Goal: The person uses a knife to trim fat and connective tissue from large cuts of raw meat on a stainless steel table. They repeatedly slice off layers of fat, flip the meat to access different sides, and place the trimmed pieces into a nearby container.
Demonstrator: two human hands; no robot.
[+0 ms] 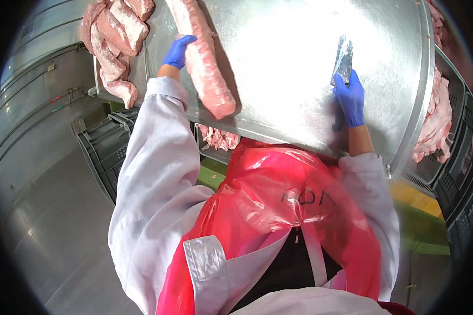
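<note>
- The long meat strip [207,71], pale pink and loin-shaped, lies lengthwise at the left side of the steel tabletop [268,100]. Its far end runs out of view; its near end stops just short of the near edge, which leaves it within easy reach.
- The left hand [176,53], in a blue glove, grasps the strip's left side. 1 digit crosses the upper face while the others are hidden; the hold looks meant to steady a slick, heavy piece.
- The right hand [351,100], gloved alike, is closed around a knife [344,58], well apart from the strip. The handle is hidden in the fist, and the broad, smeared blade points away from the body, probably for safety.
- A heap of meat pieces [113,34] sits left of the strip, its lowest piece at the near edge, likely stacked there to keep the middle free.
- Small meat trimmings [216,137] fill a crate below the near edge, a spot that suits scraps pushed off the steel.
- At the right, a dark crate [428,170] beside the tabletop holds larger pale pieces [435,121].
- A red plastic apron [278,184] covers the white coat [157,142], presumably against splashes.
</note>
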